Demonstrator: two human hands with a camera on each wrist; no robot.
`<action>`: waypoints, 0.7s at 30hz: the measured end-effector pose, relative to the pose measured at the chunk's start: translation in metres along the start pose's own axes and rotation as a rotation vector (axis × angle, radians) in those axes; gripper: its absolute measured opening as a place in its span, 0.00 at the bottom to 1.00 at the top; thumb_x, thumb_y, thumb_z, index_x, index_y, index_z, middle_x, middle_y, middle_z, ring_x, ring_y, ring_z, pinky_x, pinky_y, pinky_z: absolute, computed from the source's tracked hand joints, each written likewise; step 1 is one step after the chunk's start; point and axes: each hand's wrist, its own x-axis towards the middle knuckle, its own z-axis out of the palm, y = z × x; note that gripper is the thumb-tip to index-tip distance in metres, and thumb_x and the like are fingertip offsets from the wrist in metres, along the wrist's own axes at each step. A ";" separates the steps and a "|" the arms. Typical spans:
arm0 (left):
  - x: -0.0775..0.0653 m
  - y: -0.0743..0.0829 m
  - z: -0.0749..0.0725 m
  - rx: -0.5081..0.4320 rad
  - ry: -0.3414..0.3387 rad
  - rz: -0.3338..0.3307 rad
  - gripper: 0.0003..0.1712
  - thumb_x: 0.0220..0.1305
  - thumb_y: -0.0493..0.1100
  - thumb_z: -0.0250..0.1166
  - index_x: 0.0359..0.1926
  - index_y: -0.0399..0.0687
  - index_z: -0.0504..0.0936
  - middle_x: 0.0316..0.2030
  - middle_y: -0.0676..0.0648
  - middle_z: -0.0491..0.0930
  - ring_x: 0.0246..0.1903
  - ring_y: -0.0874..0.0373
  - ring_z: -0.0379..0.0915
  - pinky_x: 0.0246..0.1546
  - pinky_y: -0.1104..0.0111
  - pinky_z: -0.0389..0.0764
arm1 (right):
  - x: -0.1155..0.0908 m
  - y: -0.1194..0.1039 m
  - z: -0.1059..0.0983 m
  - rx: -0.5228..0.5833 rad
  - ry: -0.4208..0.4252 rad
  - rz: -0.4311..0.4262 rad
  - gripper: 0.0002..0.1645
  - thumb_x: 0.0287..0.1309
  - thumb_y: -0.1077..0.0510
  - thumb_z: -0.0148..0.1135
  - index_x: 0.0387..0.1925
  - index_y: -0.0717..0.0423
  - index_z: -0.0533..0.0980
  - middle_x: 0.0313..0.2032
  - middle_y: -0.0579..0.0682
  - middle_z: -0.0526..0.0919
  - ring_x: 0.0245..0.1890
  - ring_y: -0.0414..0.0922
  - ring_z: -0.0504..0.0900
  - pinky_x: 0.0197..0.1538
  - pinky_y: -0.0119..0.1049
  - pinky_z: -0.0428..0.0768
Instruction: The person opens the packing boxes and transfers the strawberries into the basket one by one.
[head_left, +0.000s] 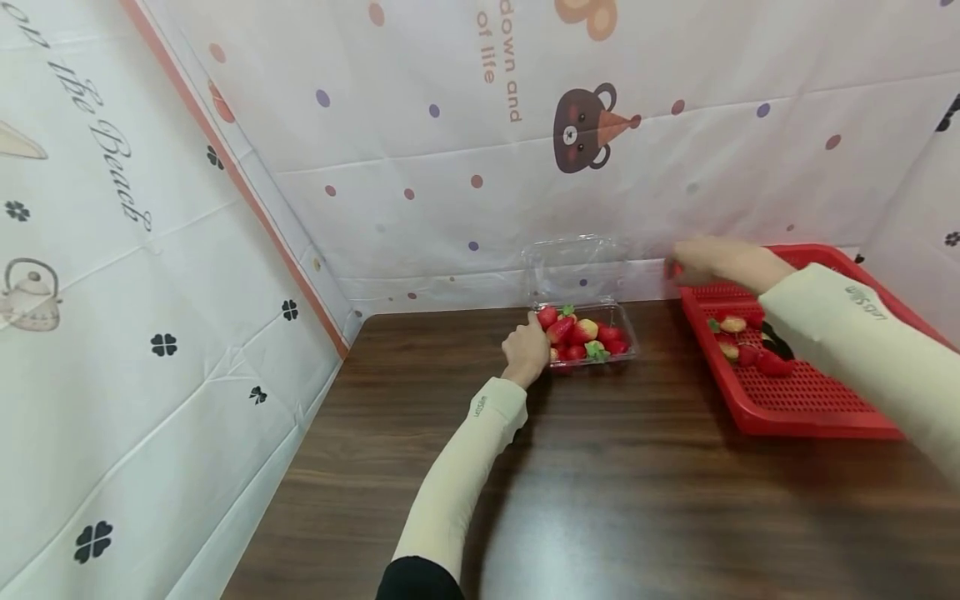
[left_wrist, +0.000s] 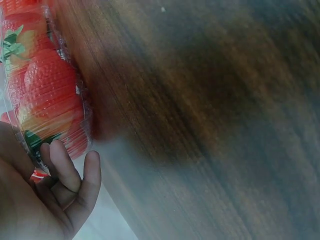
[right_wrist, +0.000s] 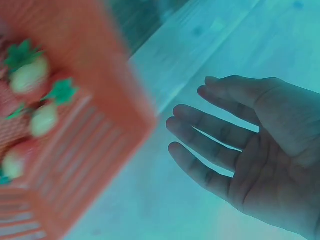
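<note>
A clear plastic clamshell box of strawberries stands on the table with its lid raised. My left hand grips its left edge; in the left wrist view, some fingers curl beside the box corner. Over the back left corner of a red basket, my right hand is blurred in the head view. The right wrist view shows that hand with loosely extended fingers and nothing visible between them. A small red patch shows at its fingertips in the head view; I cannot tell what it is.
Several strawberries lie inside the basket, partly hidden by my right sleeve. Printed white cloth stands behind the brown wooden table and along its left side. The box lid is close to the back cloth.
</note>
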 end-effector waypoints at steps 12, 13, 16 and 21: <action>0.004 0.003 -0.001 0.075 0.015 0.003 0.21 0.72 0.47 0.58 0.62 0.48 0.77 0.45 0.43 0.88 0.42 0.48 0.87 0.37 0.58 0.85 | 0.048 -0.092 0.036 0.094 -0.137 -0.073 0.19 0.63 0.63 0.63 0.53 0.70 0.80 0.49 0.66 0.85 0.49 0.59 0.85 0.55 0.54 0.83; 0.005 0.003 -0.002 0.086 0.011 0.005 0.21 0.72 0.47 0.58 0.62 0.48 0.77 0.45 0.43 0.88 0.41 0.49 0.87 0.36 0.59 0.85 | 0.050 -0.096 0.043 0.096 -0.149 -0.067 0.19 0.64 0.63 0.63 0.54 0.69 0.79 0.50 0.65 0.85 0.50 0.59 0.84 0.57 0.54 0.82; 0.008 0.002 0.004 0.106 0.026 0.015 0.22 0.71 0.47 0.58 0.63 0.48 0.76 0.44 0.44 0.88 0.40 0.49 0.87 0.34 0.59 0.85 | 0.056 -0.103 0.057 0.088 -0.147 -0.058 0.19 0.65 0.63 0.59 0.56 0.68 0.78 0.51 0.65 0.83 0.53 0.59 0.83 0.60 0.55 0.79; 0.004 0.004 -0.001 0.108 -0.011 0.018 0.27 0.71 0.48 0.58 0.68 0.47 0.73 0.47 0.44 0.88 0.43 0.49 0.87 0.39 0.59 0.85 | 0.064 -0.103 0.074 0.055 -0.079 -0.091 0.17 0.60 0.67 0.58 0.50 0.69 0.78 0.46 0.64 0.83 0.51 0.61 0.83 0.60 0.54 0.79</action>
